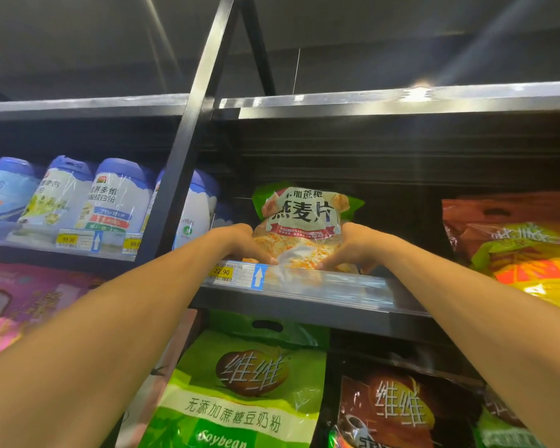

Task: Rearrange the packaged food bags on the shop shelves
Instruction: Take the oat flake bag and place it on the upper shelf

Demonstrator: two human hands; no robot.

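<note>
We see an oat flakes bag [299, 226] standing upright at the near edge of the upper shelf, clear below with orange-flecked flakes, green at the top. Below it a green soybean powder bag [240, 388] stands beside a brown bag [398, 412] on its right.

ceiling [78, 33]: dark grey | shelf frame [188, 130]: black metal | back panel [369, 156]: dark, slatted | glare: upper right

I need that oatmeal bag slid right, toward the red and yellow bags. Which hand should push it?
Probably the left hand. It grips the oatmeal bag on its left side, so it is behind the push. The right hand holds the bag's right side, in the way, and could steady it.
</note>
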